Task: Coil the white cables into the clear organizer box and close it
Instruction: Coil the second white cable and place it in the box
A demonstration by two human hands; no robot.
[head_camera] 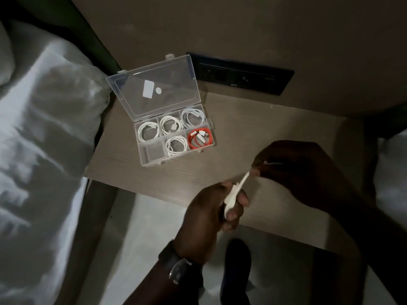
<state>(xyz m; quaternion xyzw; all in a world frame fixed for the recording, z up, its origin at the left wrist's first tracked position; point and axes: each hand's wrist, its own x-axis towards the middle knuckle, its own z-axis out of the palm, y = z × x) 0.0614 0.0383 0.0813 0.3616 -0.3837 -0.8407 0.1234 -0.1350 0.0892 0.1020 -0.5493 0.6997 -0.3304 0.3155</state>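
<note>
Four white coils [169, 127], one red coil [200, 137]

White cable [239, 188] blurred between both hands; its coil hidden in left grip [217, 208].

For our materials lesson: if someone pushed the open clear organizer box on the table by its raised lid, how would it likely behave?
The clear organizer box looks like thin plastic holding only coiled cables, so it is probably light and would slide on the smooth table. Its lid stands open behind the tray, so a push there would likely swing the hinge or tip the box back rather than move it cleanly.
</note>
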